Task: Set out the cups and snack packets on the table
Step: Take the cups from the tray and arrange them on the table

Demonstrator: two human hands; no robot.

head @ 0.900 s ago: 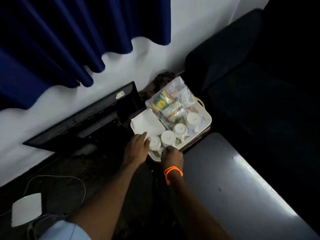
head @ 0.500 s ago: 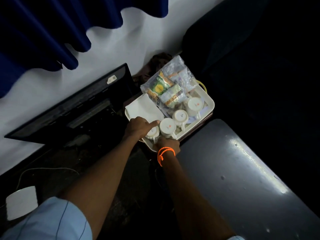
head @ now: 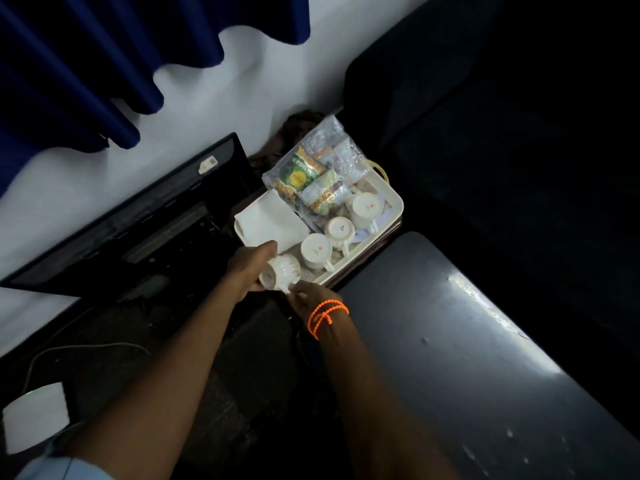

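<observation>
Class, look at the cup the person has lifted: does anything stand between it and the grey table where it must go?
Nothing visible does. The cup, gripped by both hands, hangs at the tray's near corner; the grey table beside it shows bare surface.

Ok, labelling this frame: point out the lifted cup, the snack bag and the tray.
lifted cup [head: 281, 273], head view, ribbed side
snack bag [head: 313, 174], head view, clear plastic front
tray [head: 398, 204], head view, right rim

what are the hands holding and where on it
One white cup, tipped on its side at the near edge of the tray. The left hand grips its body; the right hand pinches its handle.
</observation>
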